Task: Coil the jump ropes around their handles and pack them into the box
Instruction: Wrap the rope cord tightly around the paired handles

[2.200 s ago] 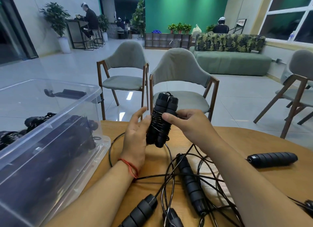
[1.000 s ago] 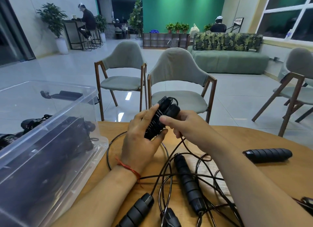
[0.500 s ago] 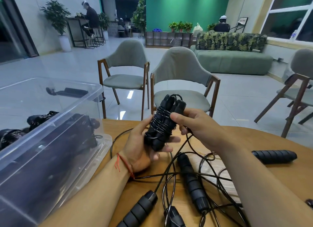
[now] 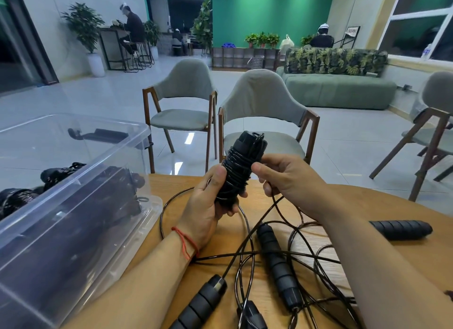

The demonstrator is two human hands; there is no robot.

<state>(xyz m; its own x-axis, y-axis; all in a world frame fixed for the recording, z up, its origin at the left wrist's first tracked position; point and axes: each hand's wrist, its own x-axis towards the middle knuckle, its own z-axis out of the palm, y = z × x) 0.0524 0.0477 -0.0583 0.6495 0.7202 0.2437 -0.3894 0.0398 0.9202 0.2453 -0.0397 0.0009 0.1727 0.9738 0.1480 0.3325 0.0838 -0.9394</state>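
My left hand (image 4: pixel 208 206) grips a pair of black jump rope handles (image 4: pixel 241 164) held upright together above the table, with thin black cord wound around them. My right hand (image 4: pixel 289 179) pinches the loose cord (image 4: pixel 277 201) just right of the bundle; the cord trails down onto the table. The clear plastic box (image 4: pixel 81 206) stands at the left and holds several coiled black ropes. Loose black handles lie on the wooden table: one in the middle (image 4: pixel 277 262), one at the front (image 4: pixel 201 304), one at the right (image 4: pixel 402 229), amid tangled cord.
The round wooden table (image 4: pixel 343 198) ends close behind my hands. Two grey chairs (image 4: pixel 264 108) stand just beyond its far edge, another at the right. A green sofa and seated people are far back in the room.
My left hand has kept hold of the handle bundle. My right hand has circled around the bundle with the cord, laying more turns onto it, and now sits at its right side.
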